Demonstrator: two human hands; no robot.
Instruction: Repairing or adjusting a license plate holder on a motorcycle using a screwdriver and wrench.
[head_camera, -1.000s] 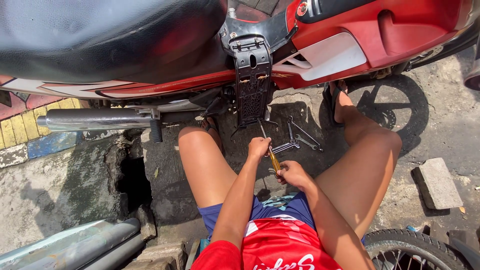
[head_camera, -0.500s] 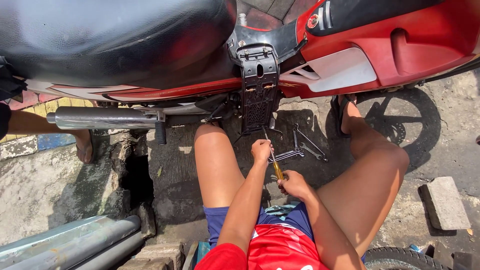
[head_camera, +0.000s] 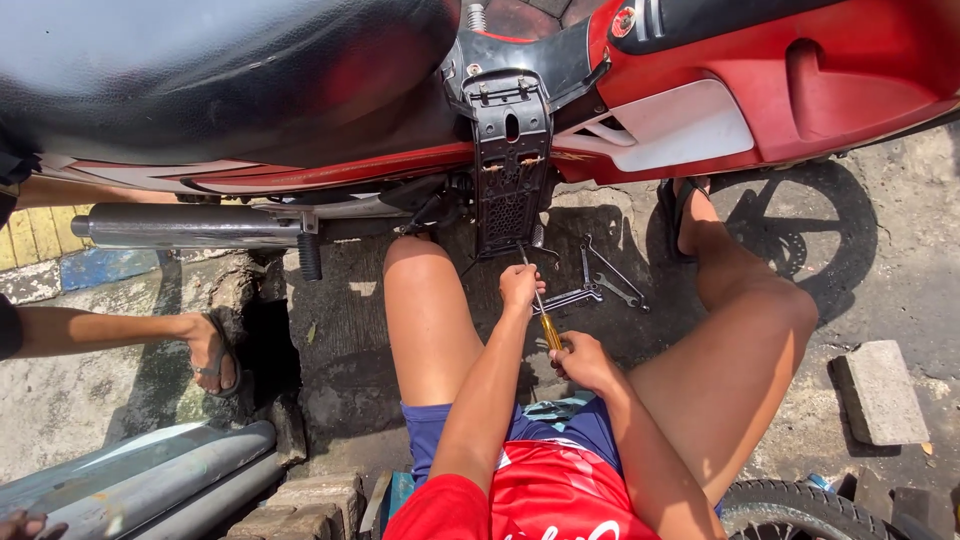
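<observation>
I squat beside a red motorcycle (head_camera: 700, 90) with a black seat. My right hand (head_camera: 583, 361) grips the yellow handle of a screwdriver (head_camera: 547, 326). My left hand (head_camera: 521, 287) is closed around its metal shaft, higher up. The tip points at the lower edge of a black plastic panel (head_camera: 510, 170) hanging from the bike's middle. Several wrenches (head_camera: 596, 286) lie on the concrete just right of my left hand, between my knees.
A chrome exhaust pipe (head_camera: 190, 226) runs left under the seat. Another person's sandalled foot (head_camera: 212, 352) stands at the left by a dark hole (head_camera: 265, 350) in the ground. A concrete block (head_camera: 883, 392) lies at right, a tyre (head_camera: 795, 510) at bottom right.
The view has shifted so the bike sits more to the right. Another person's leg has come in at the left. My hands stay on the screwdriver, a little nearer the black panel.
</observation>
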